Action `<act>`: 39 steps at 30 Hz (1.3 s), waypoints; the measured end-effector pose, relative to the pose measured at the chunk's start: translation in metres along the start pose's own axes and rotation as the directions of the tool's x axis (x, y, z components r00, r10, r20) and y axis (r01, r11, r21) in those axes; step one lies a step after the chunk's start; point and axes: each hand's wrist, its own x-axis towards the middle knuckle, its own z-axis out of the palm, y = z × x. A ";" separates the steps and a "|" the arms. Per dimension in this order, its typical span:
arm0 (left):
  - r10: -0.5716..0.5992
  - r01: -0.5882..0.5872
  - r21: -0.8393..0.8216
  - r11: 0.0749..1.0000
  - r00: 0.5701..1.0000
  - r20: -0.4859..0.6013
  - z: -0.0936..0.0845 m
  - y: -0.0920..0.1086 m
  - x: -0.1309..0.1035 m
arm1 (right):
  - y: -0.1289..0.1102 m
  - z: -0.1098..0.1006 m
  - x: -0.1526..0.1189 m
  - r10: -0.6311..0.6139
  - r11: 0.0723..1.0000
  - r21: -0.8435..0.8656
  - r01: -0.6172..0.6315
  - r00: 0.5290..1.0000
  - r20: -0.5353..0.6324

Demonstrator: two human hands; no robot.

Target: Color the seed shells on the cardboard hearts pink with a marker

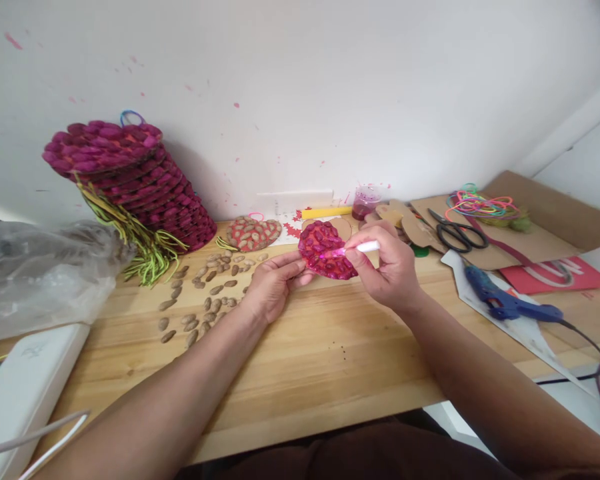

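My left hand [279, 281] grips the lower left edge of a heart-like piece [323, 241] covered in glossy magenta shells, holding it above the wooden table [300, 373]. Between the thumb and fingers of my right hand [387, 265] is a brush with a white handle [369, 247]; its pink-stained end rests on the piece. Behind the hands stands a clear cup of dark pink liquid [365, 203]. A similar heart with unpainted brown shells [254, 233] lies to the left, and loose peanut-like shells [216, 291] are scattered beside my left forearm.
A tall stack of magenta pieces [145, 180] with green tassels leans at the back left, by a plastic bag [45, 280] and white box [35, 387]. At right are black scissors [460, 233], coloured cords [483, 203] and a blue glue gun [510, 303] with its cable.
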 end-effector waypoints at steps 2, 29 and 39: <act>-0.003 0.003 -0.001 1.000 1.000 -0.005 0.001 0.000 -0.001 | 0.000 0.000 0.000 0.022 1.000 0.013 -0.022 1.000 -0.020; 0.055 -0.055 -0.003 0.998 0.998 0.017 0.000 -0.003 -0.002 | -0.014 0.003 0.001 -0.076 0.996 -0.043 0.079 0.995 0.063; 0.036 -0.036 0.001 0.999 0.999 0.015 0.000 -0.003 -0.001 | -0.008 0.001 0.000 -0.055 0.998 -0.038 0.056 0.998 0.023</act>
